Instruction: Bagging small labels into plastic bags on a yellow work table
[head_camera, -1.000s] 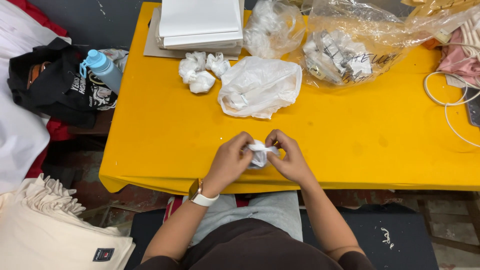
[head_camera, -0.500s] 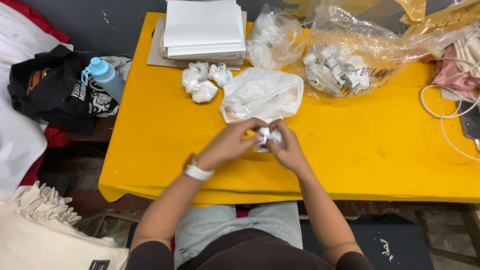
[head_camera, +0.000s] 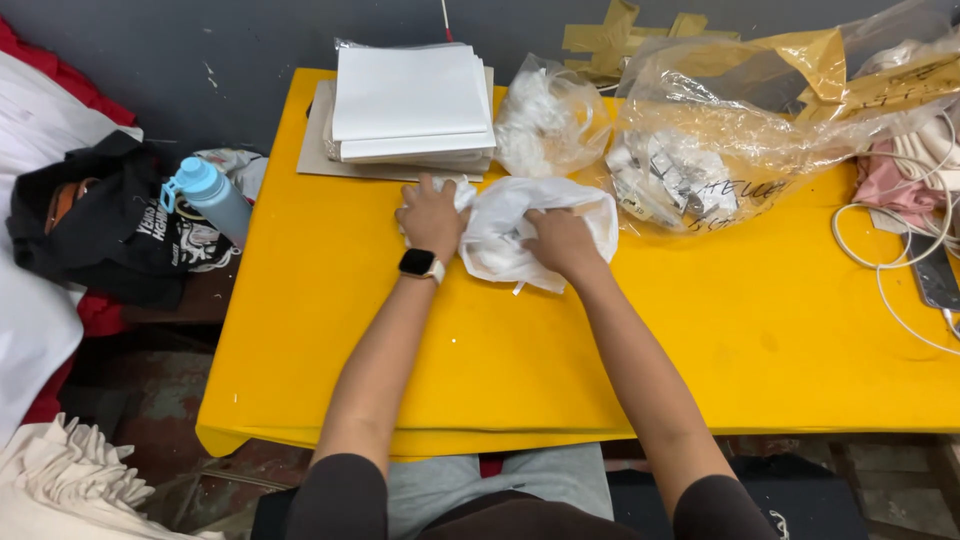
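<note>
My left hand (head_camera: 430, 215), with a smartwatch on its wrist, lies far out on the yellow table (head_camera: 500, 350). Its fingers curl over small crumpled white wads (head_camera: 462, 190) in front of the stack of white boards. My right hand (head_camera: 560, 240) is beside it, gripping a crumpled white plastic bag (head_camera: 510, 225). The bag bunches up between the two hands and touches both. What lies under the palms is hidden.
A stack of white flat boards (head_camera: 410, 105) stands at the table's back. A clear bag of white stuff (head_camera: 550, 120) and a big clear bag of small packets (head_camera: 700, 160) sit to the right. White cables (head_camera: 890, 250) lie far right. A blue bottle (head_camera: 215, 195) rests on a black bag (head_camera: 100, 230) at left.
Both hands have moved from the table's near edge out to the far side. They worked a small white wad together before; now the left is on the wads and the right grips the bag.
</note>
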